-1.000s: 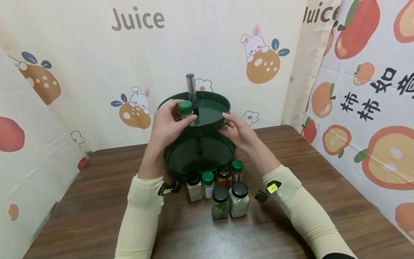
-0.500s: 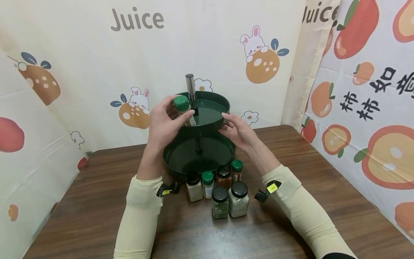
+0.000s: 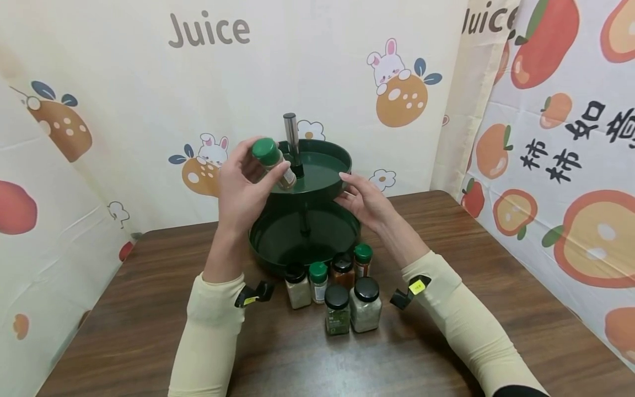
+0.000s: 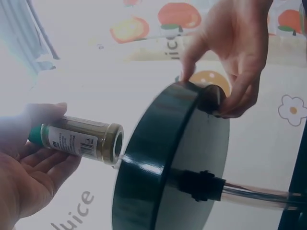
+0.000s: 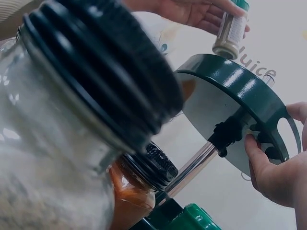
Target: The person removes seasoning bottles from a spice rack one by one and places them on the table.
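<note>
My left hand (image 3: pixel 241 187) holds a small spice jar (image 3: pixel 267 151) with a green lid, tilted with its lid to the left, at the left front of the upper tray (image 3: pixel 324 168). In the left wrist view the jar's base (image 4: pixel 116 143) is just off the tray's outer wall. This dark green round tray belongs to a two-tier stand with a metal post (image 3: pixel 291 132). My right hand (image 3: pixel 369 203) grips the upper tray's right rim, thumb and fingers on either side of its wall. Below sits the wider lower tray (image 3: pixel 322 242).
Before the stand is a cluster of spice jars: a black-lidded pale jar (image 3: pixel 299 292), a green-lidded one (image 3: pixel 319 286), an orange-brown one (image 3: pixel 343 273), another green-lidded one (image 3: pixel 363 259), a green herb jar (image 3: pixel 338 317) and a large pale jar (image 3: pixel 366 311), all on the wooden table (image 3: pixel 412 347).
My left hand has moved left and up with the spice jar, from over the upper tray towards its left rim, and the jar has tipped from near upright. My right hand has stayed in place.
</note>
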Demonstrator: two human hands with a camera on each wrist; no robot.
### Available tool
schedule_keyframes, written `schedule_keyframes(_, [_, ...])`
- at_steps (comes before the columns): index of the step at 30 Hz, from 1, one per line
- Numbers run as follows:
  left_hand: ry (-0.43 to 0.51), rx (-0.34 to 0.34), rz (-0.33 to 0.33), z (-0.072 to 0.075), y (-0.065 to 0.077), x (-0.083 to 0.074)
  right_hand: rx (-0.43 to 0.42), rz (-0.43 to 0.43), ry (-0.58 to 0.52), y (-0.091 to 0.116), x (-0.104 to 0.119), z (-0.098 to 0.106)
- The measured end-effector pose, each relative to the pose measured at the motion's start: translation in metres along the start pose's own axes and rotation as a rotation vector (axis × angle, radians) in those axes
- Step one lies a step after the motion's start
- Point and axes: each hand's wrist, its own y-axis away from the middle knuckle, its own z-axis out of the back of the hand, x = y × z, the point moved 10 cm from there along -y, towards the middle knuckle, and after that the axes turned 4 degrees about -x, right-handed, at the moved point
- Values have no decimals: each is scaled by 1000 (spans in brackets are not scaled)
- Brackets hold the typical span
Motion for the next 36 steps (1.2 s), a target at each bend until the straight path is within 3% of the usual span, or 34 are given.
schedule_keyframes(5, [1,20,-40,-1,5,-15,-8,-4,2,1,0,1])
schedule_keyframes(11, [24,107,-49,-11,14,-28,-23,-10,2,1,0,2])
schedule_keyframes(24, [-46,260,67,-15,42,-31,-30,-15,12,1,-1,3])
schedule_keyframes(30, [-32,366,91,-16,63,-31,-32,-16,26,1,-1,2])
schedule_keyframes(36, [-24,484,166,-25,89,-25,-27,-13,39,1,-1,1])
